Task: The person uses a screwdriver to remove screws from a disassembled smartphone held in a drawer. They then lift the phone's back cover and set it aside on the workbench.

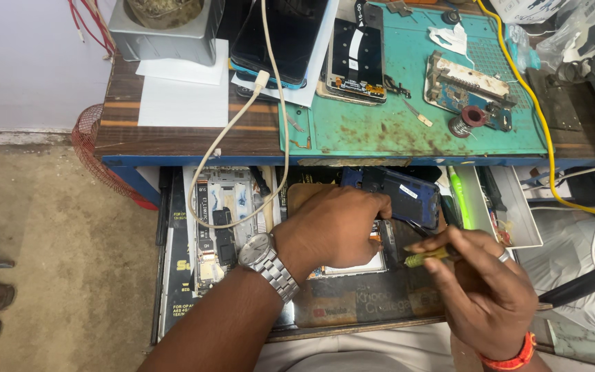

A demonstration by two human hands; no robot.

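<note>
Below the edge of the brown wooden table (173, 131), over an open drawer (173, 275) crowded with phone parts, both hands are at work. The left hand (335, 227), with a silver metal wristwatch (264, 258) on its wrist, lies palm down with its fingers curled onto a dark blue phone body (411, 196) that sits in the drawer, pressing on its near edge; under the hand the pale edge of a flat white panel (352, 265) shows. The right hand (483, 282), with an orange band (511, 358) at the wrist and a ring on one finger, is clenched around a thin yellow-green handled tool (427, 257) whose dark tip points left toward the phone body, just beside the left hand's fingers. Whether the tip touches the phone cannot be told.

To the left in the drawer lies a white phone frame with exposed parts (222, 220), and a cream-coloured cable (242, 138) loops down over it from the table. At the drawer's right side stands a small white tray (518, 220) with a bright green pen-like tool (459, 200) beside it.

On the table above, a teal work mat (394, 131) stained with rust-coloured marks carries a grey metal circuit holder (466, 86), a small spool of solder wire (470, 118) and a dark phone screen assembly (356, 58). A yellow cable (538, 117) runs across the mat's right side, and a grey metal box (166, 31) stands at the table's far left
</note>
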